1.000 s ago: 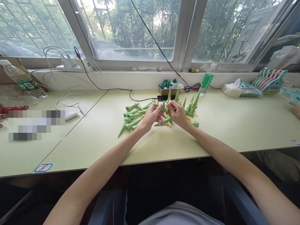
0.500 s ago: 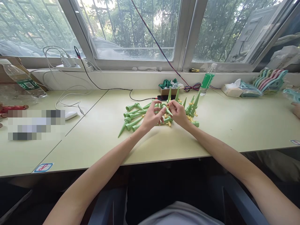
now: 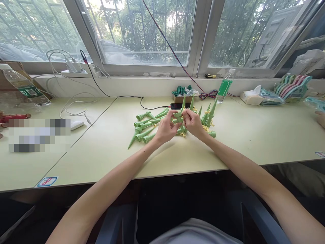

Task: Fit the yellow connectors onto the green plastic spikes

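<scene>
The grip is partly hidden by the hands themselves. The left hand (image 3: 166,128) has its thumb and fingers closed around the wide cap of a green spike (image 3: 178,116), which is up off the table (image 3: 106,149), between the two hands. The right hand (image 3: 193,123) is pinched on the spike's near right side; its bent fingers cover the exact contact, and whether a small yellow part sits there cannot be told. The spike's lower end is lost against the green pieces behind.

Both hands block the middle of the heap, so loose green spikes (image 3: 144,125) show mainly to the left and upright spikes (image 3: 211,114) to the right, with yellow fittings (image 3: 183,134) in between, too small to make out well. Behind them, a black phone (image 3: 175,106) is partly covered, and a cardboard box (image 3: 189,99) holds crumpled green material.

A green-labelled bottle (image 3: 225,87) stands farther right, then a tissue box (image 3: 250,97) and pastel plastic pieces (image 3: 291,88). At the right edge, another person's hand (image 3: 320,118) is cut off. On the left, pixelation masks whatever lies beside a white rounded object (image 3: 77,125).
</scene>
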### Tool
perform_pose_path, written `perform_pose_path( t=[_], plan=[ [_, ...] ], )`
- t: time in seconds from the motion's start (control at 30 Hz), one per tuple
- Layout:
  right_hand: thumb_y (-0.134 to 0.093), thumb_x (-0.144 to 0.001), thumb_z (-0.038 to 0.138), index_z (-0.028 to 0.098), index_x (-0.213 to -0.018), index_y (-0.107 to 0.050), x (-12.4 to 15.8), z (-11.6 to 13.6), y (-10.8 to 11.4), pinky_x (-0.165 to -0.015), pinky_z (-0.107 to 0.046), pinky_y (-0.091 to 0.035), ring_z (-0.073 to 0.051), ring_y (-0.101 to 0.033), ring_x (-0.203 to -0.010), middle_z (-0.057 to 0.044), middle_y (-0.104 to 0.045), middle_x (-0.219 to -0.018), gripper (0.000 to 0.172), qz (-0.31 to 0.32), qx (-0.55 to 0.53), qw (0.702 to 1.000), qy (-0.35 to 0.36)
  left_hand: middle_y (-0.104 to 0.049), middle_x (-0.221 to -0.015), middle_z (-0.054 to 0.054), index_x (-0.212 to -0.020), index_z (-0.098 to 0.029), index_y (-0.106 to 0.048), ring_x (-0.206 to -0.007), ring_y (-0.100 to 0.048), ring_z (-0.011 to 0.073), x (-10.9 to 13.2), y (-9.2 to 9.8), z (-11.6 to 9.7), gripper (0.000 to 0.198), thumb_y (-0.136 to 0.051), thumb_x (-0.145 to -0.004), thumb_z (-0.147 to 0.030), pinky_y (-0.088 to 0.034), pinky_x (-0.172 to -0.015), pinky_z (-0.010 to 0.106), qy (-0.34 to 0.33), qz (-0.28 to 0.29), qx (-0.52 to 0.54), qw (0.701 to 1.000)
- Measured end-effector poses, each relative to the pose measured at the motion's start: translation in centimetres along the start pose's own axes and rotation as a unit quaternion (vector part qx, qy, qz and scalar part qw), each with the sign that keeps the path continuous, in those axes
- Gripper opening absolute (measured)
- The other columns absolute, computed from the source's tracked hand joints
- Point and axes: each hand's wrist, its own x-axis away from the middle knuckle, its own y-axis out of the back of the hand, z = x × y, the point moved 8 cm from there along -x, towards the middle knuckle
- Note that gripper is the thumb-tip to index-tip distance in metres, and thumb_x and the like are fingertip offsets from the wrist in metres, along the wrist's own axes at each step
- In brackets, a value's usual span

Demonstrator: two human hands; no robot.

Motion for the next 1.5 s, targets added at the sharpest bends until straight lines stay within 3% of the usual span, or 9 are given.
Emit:
perform_pose_path(
  t=[0.27,0.5,0.7,0.8,0.9,1.0,1.17,1.5],
  plan=[
    [-0.038,-0.096,0.072,0.024,-0.071,-0.04,0.1,0.3,-0.4,-0.049,-0.028,-0.031,-0.014,-0.038,-0.051,0.002,-0.041,-0.056,0.054,0.015,0.008,1.0,-0.001,-0.061,-0.111,0.005,-0.125,-0.026,-0.045,-0.049,-0.05,0.0024,-0.1,0.3,-0.3,0.041,-0.057,-0.087,-0.019,-0.043,-0.052,0.019,-0.053,-0.029,-0.025,0.998],
    [-0.038,-0.098,0.07,0.024,-0.074,-0.042,0.2,0.6,-0.4,-0.051,-0.028,-0.033,-0.014,-0.039,-0.053,0.002,-0.041,-0.057,0.052,0.012,0.009,1.0,0.006,-0.061,-0.112,0.006,-0.122,-0.025,-0.048,-0.052,-0.053,0.0028,0.0,0.5,-1.0,0.037,-0.06,-0.087,-0.021,-0.043,-0.052,0.018,-0.045,-0.043,-0.01,0.998],
    [-0.038,-0.098,0.069,0.024,-0.08,-0.047,0.4,0.5,-0.3,-0.051,-0.028,-0.033,-0.014,-0.039,-0.052,0.003,-0.042,-0.059,0.049,-0.003,0.003,1.0,0.014,-0.058,-0.118,0.007,-0.125,-0.027,-0.043,-0.054,-0.057,0.003,-0.1,0.6,-0.3,0.051,-0.062,-0.08,-0.014,-0.043,-0.048,0.018,-0.019,-0.062,0.054,0.996],
    [-0.039,-0.099,0.068,0.024,-0.08,-0.047,0.4,0.4,-0.3,-0.052,-0.028,-0.033,-0.013,-0.038,-0.052,0.003,-0.042,-0.059,0.048,-0.001,-0.005,1.0,0.015,-0.06,-0.106,0.004,-0.12,-0.026,-0.044,-0.052,-0.058,0.0048,-0.4,0.9,0.6,0.04,-0.062,-0.085,-0.021,-0.042,-0.044,0.018,0.021,-0.083,0.111,0.99],
    [-0.039,-0.099,0.067,0.024,-0.08,-0.047,0.4,0.5,-0.4,-0.052,-0.027,-0.033,-0.013,-0.039,-0.053,0.003,-0.042,-0.06,0.048,0.005,-0.004,1.0,0.015,-0.056,-0.073,-0.004,-0.099,-0.022,-0.048,-0.043,-0.053,0.0067,-0.6,1.1,1.6,0.017,-0.056,-0.093,-0.036,-0.039,-0.039,0.019,0.074,-0.09,0.161,0.98],
    [-0.04,-0.099,0.066,0.024,-0.078,-0.047,0.4,0.7,-0.8,-0.053,-0.027,-0.034,-0.013,-0.039,-0.054,0.003,-0.042,-0.06,0.048,0.026,0.0,1.0,0.018,-0.047,-0.052,-0.007,-0.084,-0.022,-0.043,-0.038,-0.048,0.0092,-0.6,0.3,2.4,0.029,-0.05,-0.098,-0.047,-0.038,-0.036,0.021,0.138,-0.051,0.232,0.961],
    [-0.041,-0.099,0.065,0.024,-0.072,-0.04,0.4,0.6,-1.1,-0.052,-0.027,-0.033,-0.013,-0.038,-0.054,0.003,-0.04,-0.058,0.049,0.046,-0.009,0.999,0.02,-0.052,-0.049,-0.006,-0.084,-0.022,-0.043,-0.037,-0.05,0.0107,-0.4,-0.6,2.9,0.038,-0.055,-0.094,-0.057,-0.039,-0.036,0.021,0.182,-0.005,0.28,0.943],
    [-0.042,-0.099,0.063,0.023,-0.074,-0.043,0.2,0.5,-0.7,-0.052,-0.028,-0.031,-0.013,-0.037,-0.054,0.003,-0.039,-0.058,0.047,0.041,-0.007,0.999,0.022,-0.061,-0.058,-0.003,-0.098,-0.021,-0.051,-0.042,-0.058,0.0122,-0.4,-0.1,1.9,0.042,-0.065,-0.086,-0.06,-0.043,-0.038,0.021,0.134,-0.007,0.23,0.964]
  ],
)
